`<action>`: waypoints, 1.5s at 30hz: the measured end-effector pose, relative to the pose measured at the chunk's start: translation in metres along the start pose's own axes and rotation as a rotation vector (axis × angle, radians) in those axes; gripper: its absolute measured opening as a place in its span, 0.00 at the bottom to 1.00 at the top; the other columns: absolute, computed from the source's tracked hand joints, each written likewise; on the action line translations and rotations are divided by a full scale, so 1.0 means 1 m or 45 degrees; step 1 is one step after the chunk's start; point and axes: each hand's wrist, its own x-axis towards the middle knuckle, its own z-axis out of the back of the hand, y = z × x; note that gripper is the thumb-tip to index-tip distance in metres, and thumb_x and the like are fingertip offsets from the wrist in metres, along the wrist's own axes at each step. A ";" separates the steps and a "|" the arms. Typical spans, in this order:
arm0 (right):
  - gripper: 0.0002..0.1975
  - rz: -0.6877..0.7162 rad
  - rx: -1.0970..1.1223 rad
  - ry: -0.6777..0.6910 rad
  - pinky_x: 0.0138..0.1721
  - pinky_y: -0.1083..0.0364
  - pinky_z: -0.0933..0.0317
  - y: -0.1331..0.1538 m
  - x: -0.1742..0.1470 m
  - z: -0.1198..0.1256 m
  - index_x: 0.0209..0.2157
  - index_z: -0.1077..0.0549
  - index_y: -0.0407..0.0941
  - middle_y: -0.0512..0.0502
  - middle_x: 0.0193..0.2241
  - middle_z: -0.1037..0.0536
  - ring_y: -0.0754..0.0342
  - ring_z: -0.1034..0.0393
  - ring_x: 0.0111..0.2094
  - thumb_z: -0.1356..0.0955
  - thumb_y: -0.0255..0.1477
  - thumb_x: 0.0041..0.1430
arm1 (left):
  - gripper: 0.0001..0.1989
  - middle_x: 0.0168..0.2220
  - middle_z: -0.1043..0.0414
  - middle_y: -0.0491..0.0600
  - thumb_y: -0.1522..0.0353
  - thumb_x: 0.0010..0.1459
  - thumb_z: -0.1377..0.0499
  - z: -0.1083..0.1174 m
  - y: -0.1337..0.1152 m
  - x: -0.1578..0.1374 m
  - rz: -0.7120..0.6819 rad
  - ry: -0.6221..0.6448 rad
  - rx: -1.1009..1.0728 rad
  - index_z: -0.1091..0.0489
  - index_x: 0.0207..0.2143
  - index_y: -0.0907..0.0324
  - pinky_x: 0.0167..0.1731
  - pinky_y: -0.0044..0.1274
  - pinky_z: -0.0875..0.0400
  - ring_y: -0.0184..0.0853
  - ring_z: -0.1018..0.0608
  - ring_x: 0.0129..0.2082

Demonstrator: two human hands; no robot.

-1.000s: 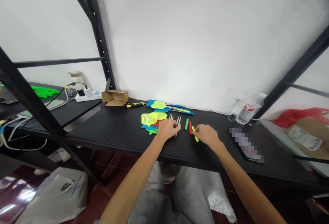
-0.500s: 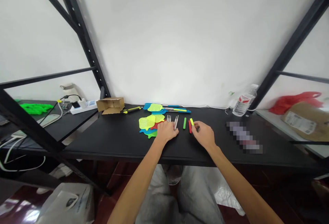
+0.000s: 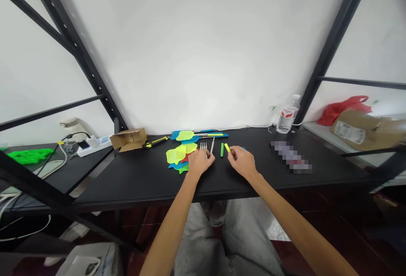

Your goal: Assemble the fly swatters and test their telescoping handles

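Note:
My left hand [image 3: 199, 162] is closed low over a few slim silvery metal rods [image 3: 203, 146], its thumb and fingers pinching one rod [image 3: 212, 145] that stands out to the right. Pinched in my right hand [image 3: 242, 162] is a short yellow handle [image 3: 227, 147], tilted, its lower end hidden by the fingers. Between the hands lies a green handle [image 3: 222, 149]. A bit of blue [image 3: 243, 148] shows behind my right knuckles. Left of my left hand, perforated fly swatter heads [image 3: 176, 155] in yellow, red, blue and green overlap in a pile.
Fly swatters [image 3: 185, 135] with rods lie along the wall. Left of them are a yellow-black cutter [image 3: 157, 142] and an open cardboard box [image 3: 129, 140]. A water bottle [image 3: 288, 115] stands at right, near a blurred item [image 3: 291, 157]. The black table [image 3: 133, 183] ends before my knees.
The yellow handle has moved left toward the green one in my right hand, and the red handle is now covered. One rod by my left hand is more upright. The view has shifted.

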 end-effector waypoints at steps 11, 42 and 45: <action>0.09 0.023 0.064 0.036 0.35 0.55 0.43 -0.003 -0.001 -0.003 0.37 0.25 0.47 0.49 0.29 0.22 0.53 0.30 0.29 0.37 0.31 0.63 | 0.15 0.22 0.26 0.46 0.56 0.60 0.44 0.002 0.006 0.007 0.083 -0.179 -1.173 0.29 0.33 0.59 0.24 0.21 0.37 0.31 0.27 0.21; 0.14 0.214 0.158 0.135 0.37 0.56 0.39 0.000 -0.002 0.006 0.47 0.25 0.49 0.44 0.41 0.25 0.51 0.29 0.40 0.40 0.34 0.69 | 0.17 0.23 0.24 0.48 0.55 0.53 0.38 0.000 0.011 0.010 0.142 0.026 -1.648 0.32 0.32 0.61 0.16 0.19 0.44 0.26 0.33 0.15; 0.13 0.246 0.179 0.162 0.38 0.55 0.38 -0.001 -0.002 0.004 0.47 0.25 0.49 0.44 0.41 0.25 0.50 0.29 0.42 0.39 0.34 0.69 | 0.17 0.24 0.25 0.47 0.55 0.53 0.37 0.000 0.008 0.007 0.074 0.106 -1.571 0.31 0.32 0.61 0.17 0.19 0.42 0.26 0.33 0.15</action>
